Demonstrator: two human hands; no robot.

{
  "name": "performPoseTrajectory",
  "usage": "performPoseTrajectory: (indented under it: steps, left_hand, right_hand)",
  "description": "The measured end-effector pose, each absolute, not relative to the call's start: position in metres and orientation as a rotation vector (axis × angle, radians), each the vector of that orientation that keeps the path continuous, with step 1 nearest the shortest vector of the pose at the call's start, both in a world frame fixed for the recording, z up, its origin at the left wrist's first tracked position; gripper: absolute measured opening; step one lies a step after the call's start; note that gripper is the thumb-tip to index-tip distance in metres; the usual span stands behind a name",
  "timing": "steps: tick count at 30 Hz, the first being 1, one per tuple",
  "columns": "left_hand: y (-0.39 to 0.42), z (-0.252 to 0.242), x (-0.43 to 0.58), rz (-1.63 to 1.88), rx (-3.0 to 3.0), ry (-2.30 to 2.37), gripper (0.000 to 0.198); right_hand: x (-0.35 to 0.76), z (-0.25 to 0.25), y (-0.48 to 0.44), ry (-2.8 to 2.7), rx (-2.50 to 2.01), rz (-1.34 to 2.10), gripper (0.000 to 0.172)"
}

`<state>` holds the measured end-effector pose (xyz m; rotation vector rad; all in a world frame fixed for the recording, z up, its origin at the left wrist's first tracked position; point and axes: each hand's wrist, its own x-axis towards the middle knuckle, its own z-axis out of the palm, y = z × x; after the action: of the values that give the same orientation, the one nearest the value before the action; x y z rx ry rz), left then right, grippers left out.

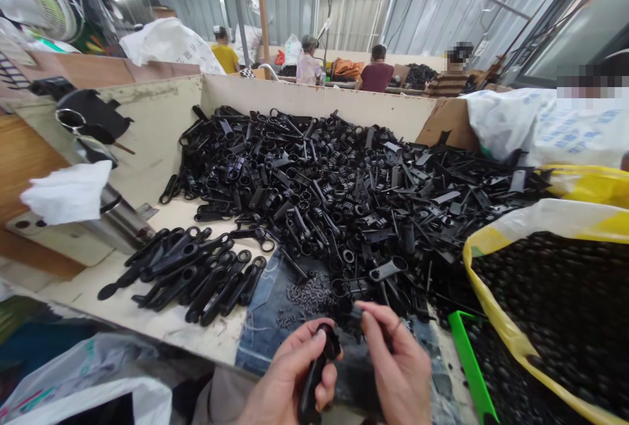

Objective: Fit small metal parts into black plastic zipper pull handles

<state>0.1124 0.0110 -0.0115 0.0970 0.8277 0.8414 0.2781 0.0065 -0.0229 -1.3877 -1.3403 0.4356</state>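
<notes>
In my left hand (292,363), closed around it, is a black plastic handle (310,389) with a rounded, ring-like head pointing up. My right hand (400,369) is just to the right, thumb and fingertips pinched together; a small dark piece seems to be between them, too blurred to name. Both hands are above a blue denim cloth (263,330) at the table's front. Small grey screws (312,295) lie in a loose pile on the cloth, just beyond my hands. Left of them, several similar black handles (196,274) lie side by side on the pale tabletop.
A large heap of black plastic parts (314,183) fills the table's back, inside pale boards (319,94). At right are a yellow-and-white sack (550,215) of small black pieces and a green tray (469,359). A metal device (118,215) stands left. Several people sit far behind.
</notes>
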Motion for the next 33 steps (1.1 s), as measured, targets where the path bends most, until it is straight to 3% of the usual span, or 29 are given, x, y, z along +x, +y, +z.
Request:
performPoseTrajectory:
  steps: [5, 8, 20, 24, 27, 33]
  left_hand:
    - [0.012, 0.003, 0.096, 0.915, 0.245, 0.841, 0.054]
    - [0.01, 0.005, 0.089, 0.911, 0.277, 0.829, 0.053]
    - [0.0, 0.005, 0.1, 0.842, 0.183, 0.835, 0.046]
    - [-0.002, -0.005, 0.094, 0.786, 0.213, 0.826, 0.051]
    - [-0.003, -0.019, 0.093, 0.825, 0.292, 0.812, 0.054]
    - [-0.011, -0.022, 0.092, 0.788, 0.479, 0.834, 0.057]
  right_hand:
    - [0.307, -0.028, 0.002, -1.818, -1.467, 0.379, 0.027]
    - [0.316, -0.029, -0.008, -2.043, -1.556, 0.173, 0.03]
    - [0.271, -0.004, -0.012, -2.045, -1.157, 0.062, 0.024]
    - [0.286, -0.003, -0.011, -1.98, -1.091, 0.265, 0.041]
    - [0.29, -0.001, -0.012, -1.936, -1.074, 0.424, 0.034]
    - [0.281, -0.018, -0.018, -1.892, -1.129, 0.312, 0.025]
